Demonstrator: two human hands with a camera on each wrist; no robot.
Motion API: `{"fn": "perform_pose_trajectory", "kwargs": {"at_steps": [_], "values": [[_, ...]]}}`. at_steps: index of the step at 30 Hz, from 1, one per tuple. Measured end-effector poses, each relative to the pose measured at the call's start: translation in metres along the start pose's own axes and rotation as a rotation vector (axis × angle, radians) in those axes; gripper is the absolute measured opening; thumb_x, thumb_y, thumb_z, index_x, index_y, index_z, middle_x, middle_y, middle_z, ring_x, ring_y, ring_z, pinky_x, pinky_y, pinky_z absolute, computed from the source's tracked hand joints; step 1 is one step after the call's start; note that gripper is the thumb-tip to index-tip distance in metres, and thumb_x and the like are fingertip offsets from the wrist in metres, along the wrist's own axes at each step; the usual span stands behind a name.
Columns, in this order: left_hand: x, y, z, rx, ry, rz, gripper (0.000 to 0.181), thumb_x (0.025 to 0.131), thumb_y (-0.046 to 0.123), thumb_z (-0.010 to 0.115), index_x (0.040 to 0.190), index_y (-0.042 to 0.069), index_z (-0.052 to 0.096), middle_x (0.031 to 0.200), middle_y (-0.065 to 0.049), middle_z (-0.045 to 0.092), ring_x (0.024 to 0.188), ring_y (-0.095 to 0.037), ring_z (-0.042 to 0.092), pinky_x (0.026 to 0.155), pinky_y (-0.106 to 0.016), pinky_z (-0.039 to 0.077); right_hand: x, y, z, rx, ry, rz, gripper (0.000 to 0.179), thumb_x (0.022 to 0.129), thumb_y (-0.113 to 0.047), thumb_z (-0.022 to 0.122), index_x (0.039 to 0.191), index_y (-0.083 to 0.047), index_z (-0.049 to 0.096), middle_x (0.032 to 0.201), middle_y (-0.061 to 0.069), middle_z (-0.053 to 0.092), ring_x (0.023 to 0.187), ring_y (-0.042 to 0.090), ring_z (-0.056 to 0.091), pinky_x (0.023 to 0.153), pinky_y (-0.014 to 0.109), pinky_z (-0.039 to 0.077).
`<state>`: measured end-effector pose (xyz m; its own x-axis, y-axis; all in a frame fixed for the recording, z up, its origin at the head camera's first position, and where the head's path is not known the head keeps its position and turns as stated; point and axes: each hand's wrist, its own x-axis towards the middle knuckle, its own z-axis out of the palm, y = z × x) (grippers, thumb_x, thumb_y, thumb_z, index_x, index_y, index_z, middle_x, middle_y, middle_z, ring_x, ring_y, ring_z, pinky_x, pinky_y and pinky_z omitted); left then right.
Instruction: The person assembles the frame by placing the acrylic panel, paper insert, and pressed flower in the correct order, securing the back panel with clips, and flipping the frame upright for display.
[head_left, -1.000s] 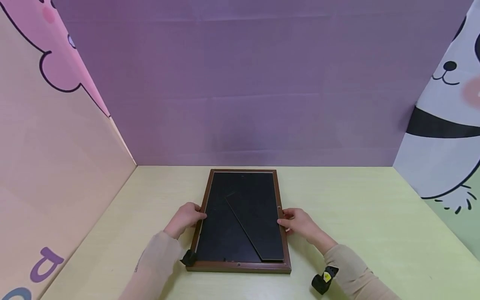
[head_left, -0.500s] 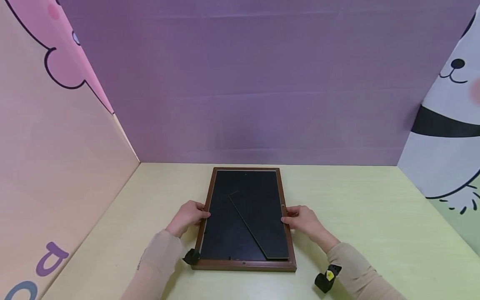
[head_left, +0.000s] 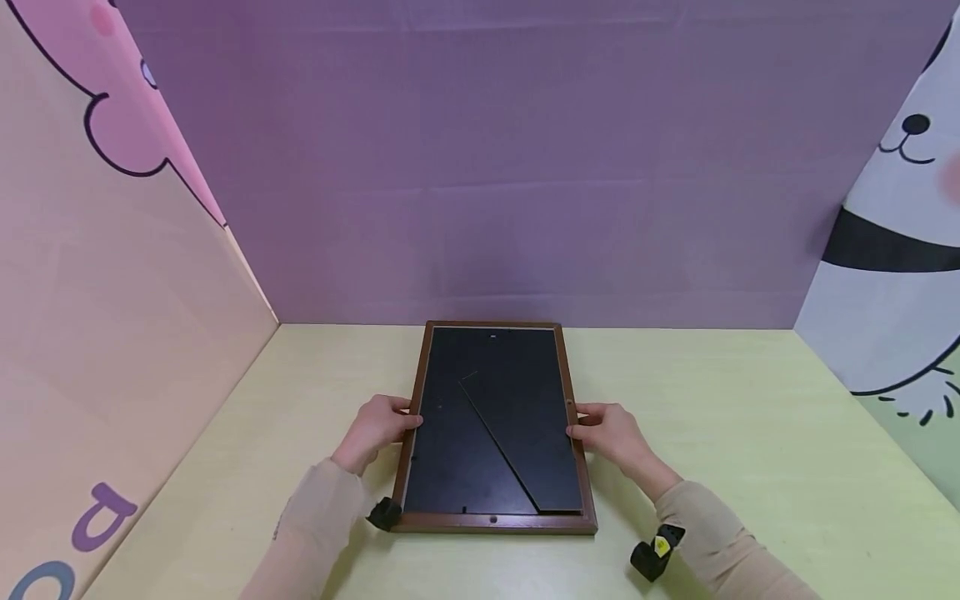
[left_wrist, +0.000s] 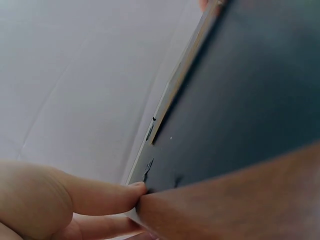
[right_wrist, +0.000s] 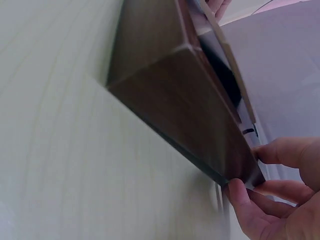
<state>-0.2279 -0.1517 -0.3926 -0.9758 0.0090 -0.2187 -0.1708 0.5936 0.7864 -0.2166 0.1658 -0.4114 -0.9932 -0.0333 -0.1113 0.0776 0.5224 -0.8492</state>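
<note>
A picture frame (head_left: 450, 523) with a brown wooden border shows its black back panel (head_left: 457, 450) in the head view. A slanted stand leg (head_left: 536, 467) lies along that panel. My left hand (head_left: 378, 429) grips the left side, thumb on top of the border. On the right side, my right hand (head_left: 611, 437) pinches the border with thumb and fingers. In the left wrist view the thumb of the left hand (left_wrist: 55, 200) presses at the wooden edge. The right wrist view has fingertips of the right hand (right_wrist: 285, 205) around the border, and the leg (right_wrist: 227, 50) stands slightly off the panel.
The frame is over a pale wooden table (head_left: 750, 433). A purple backdrop (head_left: 525, 167) rises behind it, with cartoon-printed walls on the left and right. Black wrist cameras sit on both sleeves, the left camera (head_left: 385, 514) overlapping the frame's near left corner.
The frame's far edge has risen in the head view, and its near edge slightly too. Both hands keep their grip and move up a little with it. The head view has shifted slightly.
</note>
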Motion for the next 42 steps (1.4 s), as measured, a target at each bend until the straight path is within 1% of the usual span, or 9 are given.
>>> {"fn": "perform_pose_trajectory", "kwargs": {"at_steps": [5,11,14,20,24,28,33,39,42], "values": [[-0.001,0.002,-0.001,-0.028,0.022,0.029,0.048,0.087,0.01,0.058,0.128,-0.01,0.044,0.124,-0.027,0.05,0.1,-0.033,0.06,0.083,-0.039,0.05,0.0,-0.002,-0.004,-0.004,0.039,-0.02,0.047,0.079,-0.009,0.067,0.121,0.005,0.054,0.112,0.023,0.061,0.094,0.028,0.063,0.074,0.033,0.053],[-0.001,0.006,-0.001,-0.07,0.075,0.087,0.047,0.086,0.009,0.06,0.128,-0.007,0.046,0.115,-0.025,0.057,0.094,-0.028,0.063,0.079,-0.036,0.052,0.0,-0.009,-0.01,-0.016,0.081,-0.056,0.046,0.079,-0.01,0.067,0.121,0.003,0.056,0.109,0.021,0.063,0.101,0.032,0.059,0.083,0.041,0.048],[0.001,0.007,-0.001,-0.102,0.104,0.108,0.046,0.085,0.008,0.061,0.127,-0.006,0.049,0.114,-0.025,0.059,0.093,-0.028,0.063,0.079,-0.036,0.052,0.0,-0.012,-0.013,-0.008,0.098,-0.076,0.046,0.079,-0.01,0.067,0.121,0.002,0.055,0.11,0.021,0.062,0.102,0.032,0.059,0.084,0.041,0.048],[0.003,0.013,-0.003,-0.151,0.155,0.149,0.048,0.083,0.009,0.063,0.128,-0.003,0.049,0.117,-0.023,0.058,0.104,-0.032,0.058,0.087,-0.041,0.048,0.0,-0.018,-0.021,0.032,0.134,-0.13,0.048,0.081,-0.007,0.066,0.126,0.002,0.051,0.115,0.023,0.059,0.105,0.034,0.057,0.084,0.039,0.049],[0.003,0.017,-0.005,-0.179,0.185,0.175,0.05,0.083,0.009,0.064,0.129,-0.001,0.048,0.118,-0.021,0.058,0.106,-0.031,0.057,0.09,-0.042,0.046,0.0,-0.022,-0.024,0.068,0.158,-0.149,0.049,0.08,-0.006,0.066,0.126,0.0,0.05,0.116,0.022,0.058,0.104,0.033,0.057,0.085,0.039,0.049],[0.002,0.019,-0.005,-0.226,0.213,0.193,0.05,0.082,0.008,0.065,0.128,0.0,0.05,0.119,-0.02,0.058,0.107,-0.031,0.057,0.089,-0.041,0.046,0.001,-0.025,-0.026,0.088,0.177,-0.157,0.048,0.08,-0.004,0.066,0.125,-0.001,0.051,0.116,0.021,0.059,0.104,0.032,0.058,0.086,0.039,0.049],[0.002,0.022,-0.006,-0.291,0.245,0.216,0.049,0.081,0.006,0.066,0.127,0.003,0.051,0.119,-0.018,0.058,0.104,-0.03,0.059,0.087,-0.038,0.048,0.003,-0.028,-0.028,0.109,0.207,-0.19,0.046,0.079,-0.002,0.067,0.123,-0.001,0.052,0.117,0.022,0.059,0.103,0.033,0.059,0.086,0.039,0.049],[0.001,0.027,-0.008,-0.316,0.28,0.238,0.049,0.08,0.007,0.068,0.127,0.006,0.053,0.121,-0.015,0.058,0.106,-0.028,0.058,0.086,-0.035,0.049,0.006,-0.032,-0.033,0.1,0.204,-0.232,0.044,0.08,-0.002,0.067,0.12,-0.003,0.049,0.118,0.02,0.057,0.104,0.033,0.058,0.086,0.041,0.049],[0.001,0.03,-0.009,-0.35,0.29,0.261,0.048,0.08,0.006,0.068,0.126,0.006,0.054,0.12,-0.015,0.058,0.106,-0.027,0.059,0.086,-0.034,0.048,0.007,-0.035,-0.035,0.104,0.212,-0.252,0.042,0.08,-0.001,0.066,0.118,-0.002,0.049,0.118,0.02,0.057,0.104,0.034,0.058,0.086,0.042,0.049]]}}
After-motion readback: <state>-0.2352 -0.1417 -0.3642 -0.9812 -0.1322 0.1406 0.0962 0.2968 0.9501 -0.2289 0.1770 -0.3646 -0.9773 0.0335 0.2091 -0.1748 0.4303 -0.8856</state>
